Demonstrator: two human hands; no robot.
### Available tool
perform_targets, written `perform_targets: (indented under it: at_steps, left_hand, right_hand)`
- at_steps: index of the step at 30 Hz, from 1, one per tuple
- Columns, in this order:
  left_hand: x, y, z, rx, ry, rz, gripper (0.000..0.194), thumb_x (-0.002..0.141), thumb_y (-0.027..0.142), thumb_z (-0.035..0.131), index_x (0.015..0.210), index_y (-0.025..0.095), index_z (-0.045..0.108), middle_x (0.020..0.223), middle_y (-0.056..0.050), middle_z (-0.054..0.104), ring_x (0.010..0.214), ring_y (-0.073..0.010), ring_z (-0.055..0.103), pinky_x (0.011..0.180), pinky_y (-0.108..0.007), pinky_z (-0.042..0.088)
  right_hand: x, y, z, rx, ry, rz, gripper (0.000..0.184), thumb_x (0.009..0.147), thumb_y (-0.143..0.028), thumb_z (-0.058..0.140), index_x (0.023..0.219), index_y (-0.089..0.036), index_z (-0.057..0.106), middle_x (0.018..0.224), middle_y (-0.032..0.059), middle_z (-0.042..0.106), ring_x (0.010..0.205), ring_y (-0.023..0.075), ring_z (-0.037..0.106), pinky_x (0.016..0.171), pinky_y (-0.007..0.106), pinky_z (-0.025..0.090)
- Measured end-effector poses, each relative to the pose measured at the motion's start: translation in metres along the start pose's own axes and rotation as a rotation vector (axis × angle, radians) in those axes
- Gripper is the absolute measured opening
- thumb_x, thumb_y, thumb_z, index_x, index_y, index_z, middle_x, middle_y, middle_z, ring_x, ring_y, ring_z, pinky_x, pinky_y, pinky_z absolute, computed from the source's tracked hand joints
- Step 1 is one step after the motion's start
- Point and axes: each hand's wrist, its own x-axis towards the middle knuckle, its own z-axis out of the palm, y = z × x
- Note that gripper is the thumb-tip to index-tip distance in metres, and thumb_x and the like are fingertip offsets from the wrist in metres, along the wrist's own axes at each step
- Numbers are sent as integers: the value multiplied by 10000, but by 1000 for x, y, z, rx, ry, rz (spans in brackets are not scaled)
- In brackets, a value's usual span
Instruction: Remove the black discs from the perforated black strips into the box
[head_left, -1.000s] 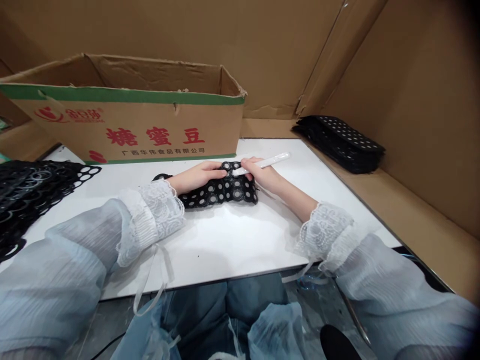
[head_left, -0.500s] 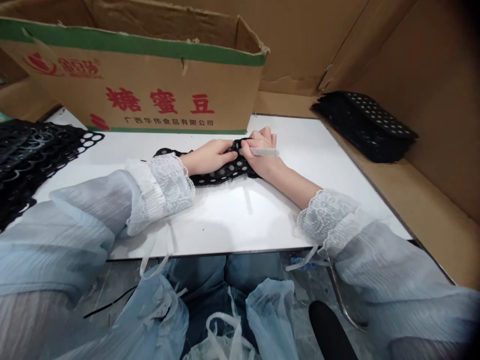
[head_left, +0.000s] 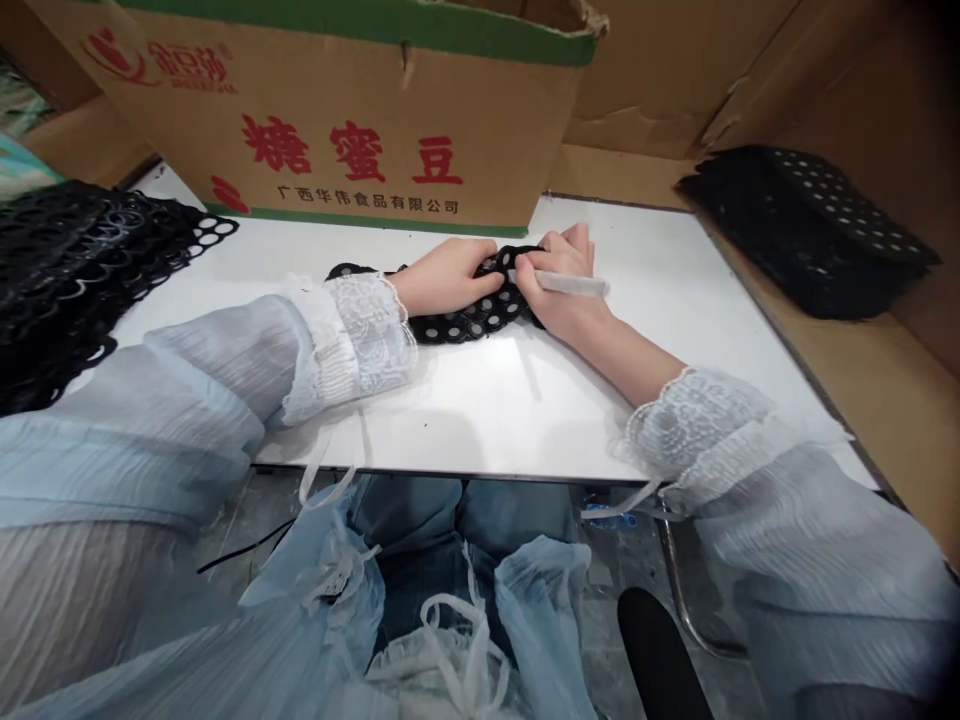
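Black fabric with round pale dots lies bunched on the white table between my two hands. My left hand is closed on it, thumb on top and the other fingers partly hidden by the cloth. My right hand is closed too, around a pale, flat, stick-like tool. That tool's outer end points right, and its inner end meets the fabric near my left thumb. The exact kind of tool cannot be made out.
Behind my hands stands a cardboard box with red lettering. To the left lies a pile of black openwork lace; to the right, a stack of black dotted fabric on cardboard. The white table's front edge is above my lap.
The whole view has shifted, so the table and box sit higher and farther right in the picture. Both hands keep their hold on the fabric and the tool, with little other visible movement.
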Motion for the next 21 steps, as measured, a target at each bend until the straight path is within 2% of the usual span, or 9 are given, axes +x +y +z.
perform_targets:
  at_steps: [4,7,8,10,13,15,16,18,21]
  left_hand:
    - [-1,5,-3,81,104,12,404,772,376,481,1065,98,471,1019,-131,498,1082,-345,391,918,-432,255]
    - [-13,38,-15,66,105,35,398,808,356,427,1139,135,427,1144,-129,434,1184,-360,281,927,-463,236]
    - [-24,54,-17,61,48,50,357,834,346,371,1128,156,438,1125,-115,453,1172,-344,308,909,-462,260]
    - [-61,87,-12,84,-170,146,286,856,324,317,1028,189,502,994,-98,531,1042,-298,441,835,-440,333]
    - [-140,117,23,119,-504,411,273,854,206,289,880,187,560,753,-110,583,742,-231,543,664,-385,397]
    - [-188,112,57,138,-658,401,260,820,135,315,850,160,572,688,-114,589,628,-226,552,534,-360,396]
    - [-205,102,74,176,-700,259,259,791,99,330,847,139,579,681,-127,597,600,-237,562,499,-356,393]
    - [-223,71,102,235,-602,-200,330,776,48,300,957,91,572,812,-190,619,663,-278,600,522,-387,414]
    - [-220,24,125,185,-533,-290,403,776,89,365,1163,46,464,951,-223,602,846,-339,598,631,-456,426]
  right_hand:
    - [0,2,0,45,-15,-4,515,893,-454,212,656,-151,555,820,87,491,1011,254,373,870,476,300]
    - [1,2,-1,81,-45,15,482,885,-452,260,633,-153,542,816,90,509,977,240,385,860,454,304]
    - [1,1,-2,94,-62,24,472,881,-451,278,621,-152,535,822,93,517,966,236,388,852,448,307]
    - [2,0,-3,118,-90,46,456,874,-445,304,603,-151,523,853,102,534,960,237,388,843,442,313]
    - [2,0,-3,136,-91,65,444,874,-437,303,611,-154,521,905,108,536,989,254,383,852,461,308]
    - [1,1,-2,146,-79,50,432,874,-431,303,622,-156,521,913,107,531,1002,270,384,851,481,302]
    - [1,2,-1,152,-74,38,428,874,-428,305,619,-157,518,909,107,530,1003,277,386,846,488,301]
    - [0,3,0,164,-63,12,421,872,-422,312,607,-160,510,900,105,532,999,287,392,833,492,303]
    - [0,4,1,169,-46,-4,409,865,-417,326,595,-166,504,876,102,538,983,289,401,822,484,306]
